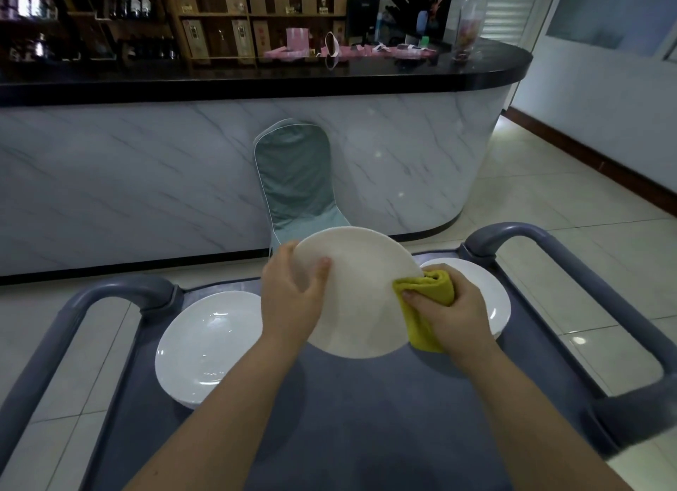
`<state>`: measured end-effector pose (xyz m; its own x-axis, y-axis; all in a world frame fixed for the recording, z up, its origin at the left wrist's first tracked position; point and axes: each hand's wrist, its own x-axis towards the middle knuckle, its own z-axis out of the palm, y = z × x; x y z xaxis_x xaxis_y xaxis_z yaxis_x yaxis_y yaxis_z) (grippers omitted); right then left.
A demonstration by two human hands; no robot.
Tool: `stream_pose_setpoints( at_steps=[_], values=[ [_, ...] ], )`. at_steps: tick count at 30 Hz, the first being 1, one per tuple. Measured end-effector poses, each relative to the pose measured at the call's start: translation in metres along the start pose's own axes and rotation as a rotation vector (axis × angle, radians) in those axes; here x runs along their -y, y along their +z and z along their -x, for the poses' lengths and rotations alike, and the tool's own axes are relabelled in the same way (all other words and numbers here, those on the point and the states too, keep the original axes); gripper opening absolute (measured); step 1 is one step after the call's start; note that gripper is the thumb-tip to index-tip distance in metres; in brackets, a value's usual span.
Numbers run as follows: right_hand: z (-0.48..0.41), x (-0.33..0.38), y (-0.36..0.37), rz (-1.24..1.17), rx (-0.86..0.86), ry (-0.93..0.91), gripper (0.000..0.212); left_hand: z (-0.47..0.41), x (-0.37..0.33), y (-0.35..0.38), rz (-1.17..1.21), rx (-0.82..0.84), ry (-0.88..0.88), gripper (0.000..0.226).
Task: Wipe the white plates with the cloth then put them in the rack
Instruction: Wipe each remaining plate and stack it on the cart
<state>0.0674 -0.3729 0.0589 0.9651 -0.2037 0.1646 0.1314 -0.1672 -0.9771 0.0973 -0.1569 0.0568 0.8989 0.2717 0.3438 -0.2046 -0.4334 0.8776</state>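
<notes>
My left hand [293,293] grips the left rim of a white plate [362,293], held tilted above the grey cart top [366,417]. My right hand [450,307] is closed on a folded yellow cloth [425,300], which presses against the plate's right edge. A stack of white plates [208,344] lies flat on the cart to the left. Another white plate [483,289] lies on the right, partly hidden behind my right hand and the held plate.
The cart has grey tubular handles on the left [73,318] and on the right [571,267]. Beyond it stands a chair with a green cover [296,175] against a marble-fronted bar counter [183,179]. Tiled floor [549,183] stretches to the right.
</notes>
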Motion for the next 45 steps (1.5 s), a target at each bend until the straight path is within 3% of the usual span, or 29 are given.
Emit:
stream_pose_setpoints(
  at_steps=[2, 4, 7, 10, 12, 16, 18, 21, 23, 27, 29, 32, 34, 38, 40, 42, 45],
  values=[
    [-0.008, 0.011, -0.001, 0.222, 0.073, -0.1, 0.035, -0.008, -0.009, 0.003, -0.315, 0.033, 0.395, 0.031],
    [-0.014, 0.025, 0.001, 0.413, 0.191, -0.216, 0.025, -0.01, -0.022, 0.008, -0.466, 0.088, 0.708, 0.026],
    [-0.021, 0.044, 0.006, 0.664, 0.288, -0.432, 0.021, -0.01, -0.032, 0.013, -0.448, 0.169, 0.849, 0.016],
    [-0.026, 0.056, 0.007, 0.679, 0.291, -0.52, 0.022, -0.014, -0.036, 0.011, -0.32, 0.108, 0.767, 0.013],
    [-0.03, 0.058, 0.005, 0.576, 0.267, -0.427, 0.025, -0.016, -0.036, 0.005, -0.256, 0.048, 0.636, 0.005],
    [-0.027, 0.038, -0.008, 0.159, 0.144, -0.016, 0.026, -0.009, -0.019, -0.002, 0.289, -0.143, -0.112, 0.009],
    [-0.016, 0.015, -0.008, -0.051, 0.099, 0.164, 0.029, 0.001, -0.007, 0.0, 0.391, -0.215, -0.355, 0.017],
    [-0.006, -0.01, -0.005, -0.05, 0.038, 0.197, 0.026, 0.01, 0.005, 0.002, 0.232, -0.098, -0.276, 0.014],
    [-0.008, -0.013, -0.003, 0.053, 0.08, 0.143, 0.028, 0.005, 0.003, 0.002, -0.011, 0.009, -0.048, 0.012],
    [-0.025, 0.007, 0.006, 0.393, 0.312, -0.06, 0.019, -0.004, -0.018, 0.017, -0.47, 0.245, 0.574, 0.016],
    [-0.03, 0.022, 0.011, 0.54, 0.379, -0.153, 0.017, -0.005, -0.022, 0.021, -0.467, 0.271, 0.653, 0.016],
    [-0.035, 0.039, 0.01, 0.661, 0.371, -0.287, 0.02, -0.01, -0.024, 0.017, -0.365, 0.2, 0.638, 0.015],
    [-0.036, 0.046, 0.006, 0.531, 0.311, -0.274, 0.023, -0.016, -0.026, 0.01, -0.29, 0.109, 0.573, 0.005],
    [-0.026, 0.037, -0.003, 0.129, 0.143, -0.04, 0.031, -0.02, -0.018, -0.004, 0.236, -0.175, -0.013, 0.012],
    [-0.015, 0.02, 0.001, -0.01, 0.099, 0.045, 0.035, -0.012, -0.009, -0.002, 0.384, -0.322, -0.26, 0.016],
    [-0.006, 0.005, 0.009, -0.061, 0.049, 0.06, 0.034, -0.001, 0.003, 0.004, 0.381, -0.329, -0.34, 0.018],
    [-0.001, -0.005, 0.013, 0.004, -0.033, -0.043, 0.037, 0.007, 0.018, 0.008, 0.336, -0.173, -0.335, 0.021]
  ],
)
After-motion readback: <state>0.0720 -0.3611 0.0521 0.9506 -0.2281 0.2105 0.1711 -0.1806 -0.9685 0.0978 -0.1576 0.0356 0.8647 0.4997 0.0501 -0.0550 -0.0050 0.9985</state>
